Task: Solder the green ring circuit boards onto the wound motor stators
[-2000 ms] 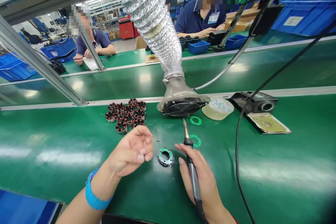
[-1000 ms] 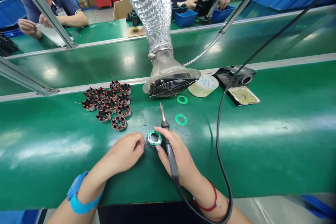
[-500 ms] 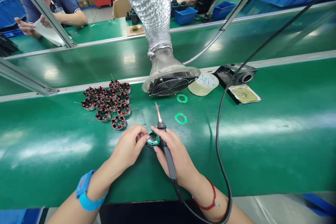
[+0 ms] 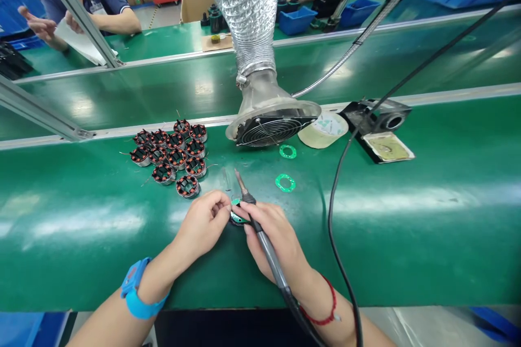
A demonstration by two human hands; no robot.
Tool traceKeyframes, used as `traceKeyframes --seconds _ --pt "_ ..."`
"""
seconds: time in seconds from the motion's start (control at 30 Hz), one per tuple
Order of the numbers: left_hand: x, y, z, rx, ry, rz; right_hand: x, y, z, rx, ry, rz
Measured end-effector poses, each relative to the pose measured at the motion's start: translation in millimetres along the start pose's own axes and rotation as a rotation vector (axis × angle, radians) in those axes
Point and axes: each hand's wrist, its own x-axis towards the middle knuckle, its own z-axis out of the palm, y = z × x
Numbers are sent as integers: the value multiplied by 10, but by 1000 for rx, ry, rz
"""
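My left hand and my right hand meet over a small round motor stator with a green ring board on the green bench. Left fingertips pinch its left edge. My right hand holds a soldering iron, tip pointing up and away, while its fingers touch the stator's right side. Most of the stator is hidden by my fingers. A cluster of several copper-wound stators lies just beyond my left hand.
Two loose green ring boards lie right of the iron tip. Behind them stand a fume extractor fan on a silver duct, a tape roll and an iron stand with sponge. The iron's black cable loops right. Other people work across the conveyor.
My hands closed in on the stator from both sides; the left fingers now pinch it and the right fingers cover more of it. The iron tip swung slightly left.
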Motion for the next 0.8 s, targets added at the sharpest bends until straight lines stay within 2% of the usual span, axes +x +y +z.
traceKeyframes --seconds 0.13,0.23,0.33,0.53,0.8 --pt "4 0 -5 84 40 16 -10 -17 -34 64 86 66" --pt "5 8 -17 125 30 22 -87 -12 -64 134 215 193" --pt "8 3 -11 117 31 7 -198 16 -93 231 275 288" --pt "11 -8 11 102 49 1 -315 62 -121 225 265 231" --pt "6 -5 18 120 43 10 -259 25 -116 274 298 218"
